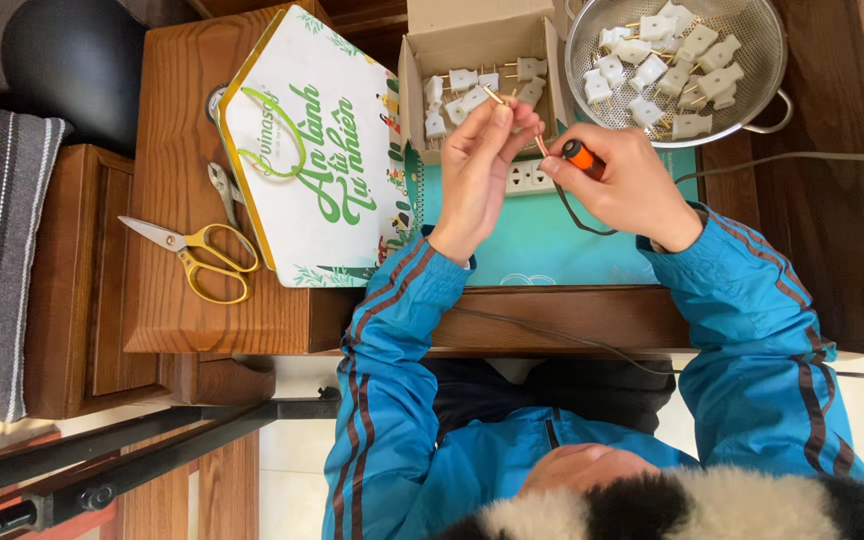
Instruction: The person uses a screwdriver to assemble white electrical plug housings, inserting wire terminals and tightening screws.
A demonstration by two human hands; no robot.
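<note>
1. Head view, only one I've got. Left hand [480, 165] pinches a small white plug [500, 100] by its body, brass prongs pointing to 11 o'clock, raised off the table so its screw side faces the tool.
2. Right hand [624, 180] is clenched round an orange-handled screwdriver [580, 156], tip aimed at 10 o'clock towards the plug. I think the tip touches it, but the fingers hide the contact.
3. Cardboard box [422, 80] at 12 o'clock from the hands holds more plugs; metal colander [752, 90] at 1 o'clock holds another batch. Both within reach, kept as separate lots.
4. Power strip [524, 178] lies just under the hands.
5. Yellow scissors [202, 255] and pliers [220, 188] parked at 9 o'clock beside a printed tin [302, 160], clear of the work.
</note>
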